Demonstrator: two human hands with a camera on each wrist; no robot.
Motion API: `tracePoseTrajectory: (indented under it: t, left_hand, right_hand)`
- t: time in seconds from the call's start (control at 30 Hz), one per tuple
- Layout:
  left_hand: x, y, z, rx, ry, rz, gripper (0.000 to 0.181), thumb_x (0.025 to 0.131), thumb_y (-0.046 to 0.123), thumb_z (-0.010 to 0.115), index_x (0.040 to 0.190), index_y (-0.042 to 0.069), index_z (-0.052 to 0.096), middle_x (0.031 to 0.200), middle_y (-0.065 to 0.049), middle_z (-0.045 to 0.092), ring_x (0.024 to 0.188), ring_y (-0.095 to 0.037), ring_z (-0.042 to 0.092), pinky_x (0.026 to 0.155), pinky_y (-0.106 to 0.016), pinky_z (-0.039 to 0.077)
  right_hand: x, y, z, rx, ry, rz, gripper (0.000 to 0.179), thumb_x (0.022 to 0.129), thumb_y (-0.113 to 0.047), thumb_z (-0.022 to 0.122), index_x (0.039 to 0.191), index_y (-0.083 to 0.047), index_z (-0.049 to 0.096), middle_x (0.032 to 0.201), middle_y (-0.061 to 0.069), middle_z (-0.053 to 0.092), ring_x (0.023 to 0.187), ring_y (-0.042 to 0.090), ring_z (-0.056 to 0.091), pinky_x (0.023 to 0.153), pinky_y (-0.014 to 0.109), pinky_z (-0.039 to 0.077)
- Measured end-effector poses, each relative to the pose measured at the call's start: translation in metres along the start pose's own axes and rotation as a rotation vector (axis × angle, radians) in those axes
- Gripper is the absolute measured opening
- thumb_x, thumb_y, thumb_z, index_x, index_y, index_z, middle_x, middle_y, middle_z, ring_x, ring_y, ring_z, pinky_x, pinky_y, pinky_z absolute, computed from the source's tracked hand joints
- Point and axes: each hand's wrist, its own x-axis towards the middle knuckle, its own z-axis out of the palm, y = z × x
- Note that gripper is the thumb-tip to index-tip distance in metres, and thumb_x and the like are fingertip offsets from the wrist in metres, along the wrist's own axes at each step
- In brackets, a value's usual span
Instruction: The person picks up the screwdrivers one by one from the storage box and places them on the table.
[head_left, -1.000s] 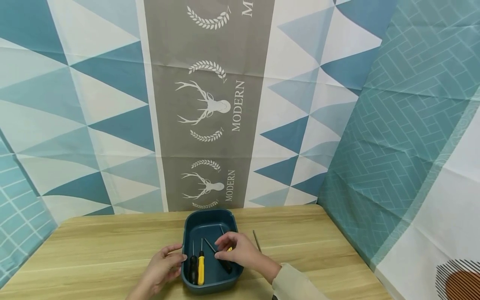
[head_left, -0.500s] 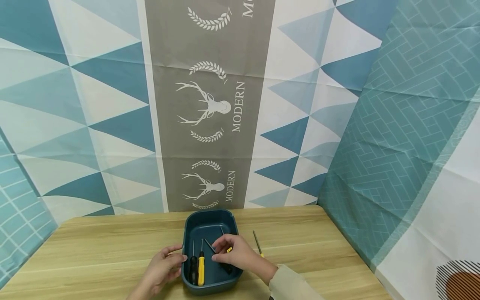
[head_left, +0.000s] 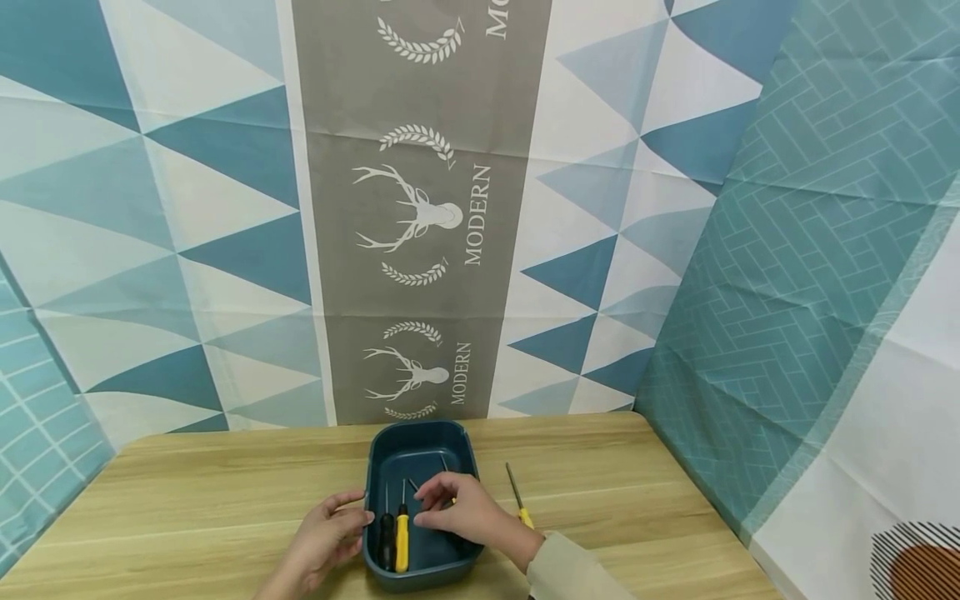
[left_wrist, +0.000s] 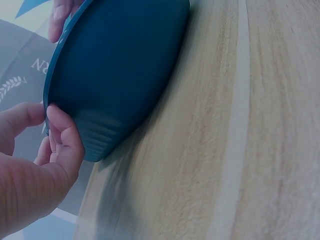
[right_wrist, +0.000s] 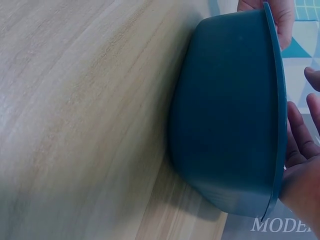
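A dark blue plastic tray stands on the table. My left hand holds its left side, and in the left wrist view thumb and finger pinch the rim. Inside lie a black-handled screwdriver and a yellow-handled screwdriver, side by side with tips pointing away. My right hand hangs over the tray's right half, fingers bent loosely; the right wrist view shows them apart with nothing between them. Under that hand, a thin shaft and a bit of yellow peek out; the rest is hidden.
Another yellow-handled screwdriver lies on the wooden table right of the tray, partly behind my right wrist. A patterned cloth hangs behind the table, and a teal cloth along the right side.
My right hand has shifted slightly left over the tray, covering the black handle there. More of the yellow-handled screwdriver on the table shows. My left hand has stayed put.
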Motion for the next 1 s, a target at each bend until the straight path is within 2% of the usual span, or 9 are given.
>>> tracePoseTrajectory:
  t: [0.23,0.53,0.73,1.0]
  left_hand:
    - [0.0,-0.001,0.0,0.003,0.02,-0.001,0.054,0.085,0.011,0.064,0.131,-0.004,0.041,0.09,-0.006,0.063,0.073,-0.018,0.058,0.065,-0.03,0.052]
    - [-0.001,0.0,0.0,0.0,-0.008,0.008,0.056,0.085,0.012,0.064,0.132,-0.005,0.038,0.089,-0.005,0.063,0.073,-0.016,0.058,0.065,-0.028,0.052]
    - [0.0,-0.001,0.0,0.003,0.004,-0.003,0.055,0.085,0.012,0.064,0.132,-0.005,0.039,0.089,-0.006,0.063,0.073,-0.017,0.058,0.065,-0.029,0.052]
    - [0.0,0.0,0.0,0.0,0.017,-0.006,0.054,0.085,0.012,0.064,0.131,-0.004,0.041,0.089,-0.006,0.063,0.072,-0.017,0.058,0.065,-0.029,0.052]
  right_hand:
    - [0.001,0.0,0.004,0.001,-0.008,-0.017,0.023,0.081,-0.014,0.072,0.102,-0.009,0.066,0.089,0.0,0.064,0.075,0.006,0.056,0.066,0.019,0.047]
    - [0.003,-0.001,0.008,-0.005,-0.023,-0.001,0.025,0.081,-0.017,0.073,0.102,-0.006,0.065,0.088,0.0,0.065,0.075,0.005,0.056,0.067,0.019,0.047]
    - [0.004,0.0,0.01,-0.004,-0.033,0.026,0.023,0.081,-0.018,0.072,0.101,-0.008,0.066,0.088,-0.001,0.064,0.075,0.007,0.055,0.066,0.018,0.046]
    - [0.005,0.002,0.012,-0.005,-0.025,0.009,0.022,0.082,-0.02,0.071,0.1,-0.008,0.067,0.086,-0.006,0.063,0.074,0.005,0.055,0.065,0.018,0.046]
